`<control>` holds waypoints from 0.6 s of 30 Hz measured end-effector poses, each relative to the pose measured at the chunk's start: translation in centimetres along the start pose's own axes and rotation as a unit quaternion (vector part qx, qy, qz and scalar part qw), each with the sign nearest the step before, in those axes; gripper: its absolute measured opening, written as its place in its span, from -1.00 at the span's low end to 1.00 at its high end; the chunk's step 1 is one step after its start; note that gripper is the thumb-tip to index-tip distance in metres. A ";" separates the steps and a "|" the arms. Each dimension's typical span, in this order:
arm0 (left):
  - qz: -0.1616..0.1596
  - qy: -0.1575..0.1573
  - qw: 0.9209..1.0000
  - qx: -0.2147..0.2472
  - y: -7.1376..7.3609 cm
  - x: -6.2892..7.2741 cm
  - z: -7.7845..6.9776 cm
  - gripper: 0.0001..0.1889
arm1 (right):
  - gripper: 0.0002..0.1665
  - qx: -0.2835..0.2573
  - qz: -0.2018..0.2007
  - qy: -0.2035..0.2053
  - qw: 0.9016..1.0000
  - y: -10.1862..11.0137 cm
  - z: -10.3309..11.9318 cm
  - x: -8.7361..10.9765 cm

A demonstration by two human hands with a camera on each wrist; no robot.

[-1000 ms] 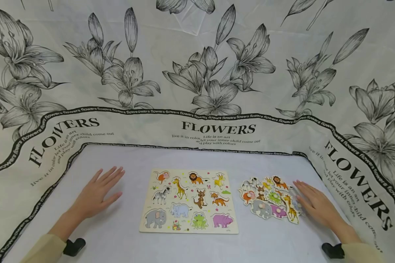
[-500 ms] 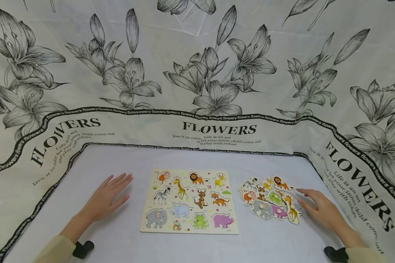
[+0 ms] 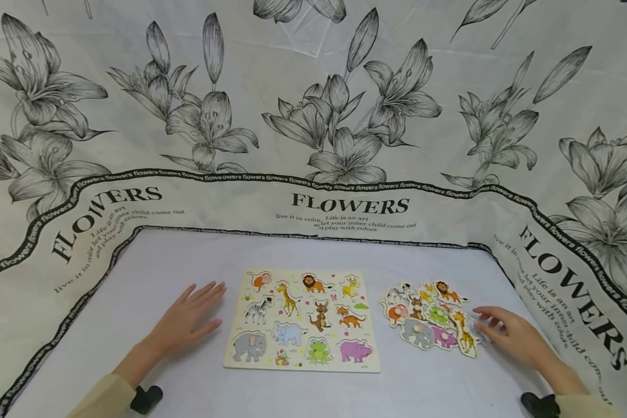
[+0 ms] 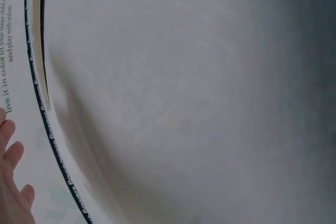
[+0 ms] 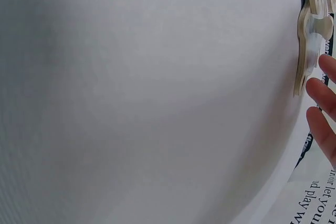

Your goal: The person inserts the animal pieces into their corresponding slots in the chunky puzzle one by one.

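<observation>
A pale wooden peg puzzle board [image 3: 240,325] printed with animals lies on the table's middle. To its right is a heap of animal puzzle pieces, among them a lion [image 3: 449,291], an elephant [image 3: 417,334], a purple hippo [image 3: 443,337] and a giraffe [image 3: 466,334]. At the heap's right edge my right hand [image 3: 512,337] hovers with loosely bent fingers, holding nothing; contact with a piece cannot be told. A knobbed puzzle piece [image 5: 311,45] shows beside its fingers [image 5: 321,90] in the right wrist view. My left hand [image 3: 185,322], fingers extended, is left of the board, apart from it.
White cloth [image 3: 313,395] covers the table. A flower-printed curtain [image 3: 345,139] with a black-edged border rises behind and along both sides. Black straps or mounts [image 3: 146,399] sit at both wrists.
My left hand has moved right, closer to the board. My right hand has drawn its fingers into a looser bend and shifted slightly down and right beside the giraffe piece. The pieces look unmoved.
</observation>
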State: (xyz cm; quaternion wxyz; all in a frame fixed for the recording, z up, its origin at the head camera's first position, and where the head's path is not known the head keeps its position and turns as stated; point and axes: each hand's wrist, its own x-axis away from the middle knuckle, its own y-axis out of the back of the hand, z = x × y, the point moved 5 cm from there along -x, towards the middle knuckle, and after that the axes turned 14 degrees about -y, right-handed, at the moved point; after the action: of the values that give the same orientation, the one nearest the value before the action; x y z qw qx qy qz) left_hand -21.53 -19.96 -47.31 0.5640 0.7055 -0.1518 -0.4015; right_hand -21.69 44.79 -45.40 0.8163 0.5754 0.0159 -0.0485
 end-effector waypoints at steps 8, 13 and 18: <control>0.055 0.014 0.997 0.042 -0.6 -0.4 -0.5 -0.24 | -0.59 -0.015 0.039 -0.026 0.999 -0.4 -0.2 -0.3; 0.082 0.015 0.995 0.054 -0.8 -0.7 -0.7 -0.21 | -0.59 -0.027 0.052 -0.031 0.998 -0.4 -0.2 -0.3; 0.101 0.005 0.993 0.054 -1.2 -1.0 -1.0 -0.18 | -0.59 -0.029 0.052 -0.031 0.998 -0.3 -0.2 -0.2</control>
State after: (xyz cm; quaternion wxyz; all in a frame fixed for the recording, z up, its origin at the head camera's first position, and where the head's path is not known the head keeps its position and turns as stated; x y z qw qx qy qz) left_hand -21.68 -18.27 -47.97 0.5636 0.7176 -0.2410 -0.3306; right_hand -21.95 44.88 -45.72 0.8339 0.5501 -0.0378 -0.0236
